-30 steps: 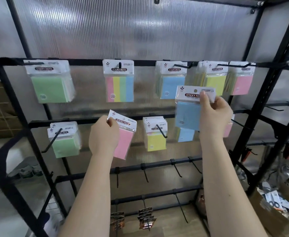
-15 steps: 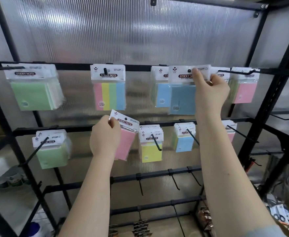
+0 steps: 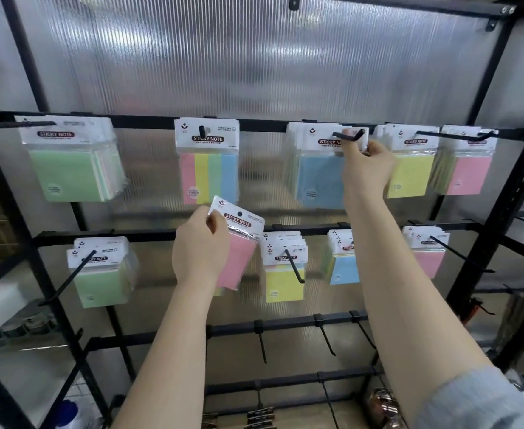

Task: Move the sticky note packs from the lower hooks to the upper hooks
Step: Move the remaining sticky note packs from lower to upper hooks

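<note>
On upper hook [image 3: 347, 137], right hand [image 3: 367, 168] pinching blue pack [image 3: 319, 174], left hand [image 3: 202, 246] gripping pink pack [image 3: 239, 252].

Two bare forearms, hands uncovered. Right arm [image 3: 409, 289] has grey-blue ribbed sleeve [image 3: 483, 400] pushed up, at 5 o'clock. Left arm [image 3: 174, 351] sleeveless in view.

The black rack frame [image 3: 499, 212] and its thin black hooks [image 3: 347, 137] look like matt painted metal, smooth and without shine. Behind them hangs a translucent ribbed plastic panel [image 3: 223, 63], finely corrugated and glossy where light catches it. The blue sticky note packs on the upper hook [image 3: 319, 178] are wrapped in clear shiny plastic film with white paper header cards, as is the pink sticky note pack [image 3: 239, 255] with its crinkled, reflective sleeve. The pastel paper inside looks matt. A grey-blue sleeve [image 3: 483, 400] is soft woven cloth.
</note>
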The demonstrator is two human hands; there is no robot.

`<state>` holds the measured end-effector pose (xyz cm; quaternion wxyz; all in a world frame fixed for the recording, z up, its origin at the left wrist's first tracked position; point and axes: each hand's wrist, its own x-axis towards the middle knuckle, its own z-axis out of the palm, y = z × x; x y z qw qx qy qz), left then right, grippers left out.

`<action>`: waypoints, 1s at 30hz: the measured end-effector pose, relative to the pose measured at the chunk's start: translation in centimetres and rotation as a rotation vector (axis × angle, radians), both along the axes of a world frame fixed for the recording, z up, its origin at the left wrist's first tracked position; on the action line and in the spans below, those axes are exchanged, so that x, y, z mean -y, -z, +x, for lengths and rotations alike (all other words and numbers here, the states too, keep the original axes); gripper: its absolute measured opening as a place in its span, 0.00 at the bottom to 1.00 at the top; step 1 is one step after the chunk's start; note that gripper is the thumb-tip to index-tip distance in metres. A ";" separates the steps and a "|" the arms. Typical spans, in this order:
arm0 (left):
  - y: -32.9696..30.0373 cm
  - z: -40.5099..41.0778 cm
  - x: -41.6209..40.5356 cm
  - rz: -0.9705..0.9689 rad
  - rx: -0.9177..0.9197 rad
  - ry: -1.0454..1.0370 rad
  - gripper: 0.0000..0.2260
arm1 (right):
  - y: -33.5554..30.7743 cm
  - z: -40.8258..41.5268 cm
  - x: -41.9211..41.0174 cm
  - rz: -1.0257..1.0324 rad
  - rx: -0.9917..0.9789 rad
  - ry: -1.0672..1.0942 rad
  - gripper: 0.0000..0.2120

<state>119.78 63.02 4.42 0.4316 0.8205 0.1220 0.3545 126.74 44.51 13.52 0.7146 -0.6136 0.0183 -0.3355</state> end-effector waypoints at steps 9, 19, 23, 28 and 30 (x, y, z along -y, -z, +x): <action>-0.3 0.4 0.0 0.000 0.023 0.006 0.16 | 0.1 3.4 -0.9 -0.019 -0.012 0.124 0.17; -0.8 -2.8 -1.0 0.008 0.034 0.084 0.17 | 3.2 -2.3 -0.8 -0.009 -0.051 0.255 0.10; -0.6 -4.4 -1.1 0.020 0.035 0.174 0.16 | 5.9 -6.3 0.2 -0.061 -0.111 0.290 0.11; -0.9 -5.8 0.1 0.052 0.021 0.251 0.16 | 8.8 -10.4 3.0 -0.198 -0.217 0.323 0.12; -1.4 -6.2 1.0 0.071 0.020 0.259 0.17 | 9.9 -11.6 4.6 -0.270 -0.269 0.329 0.15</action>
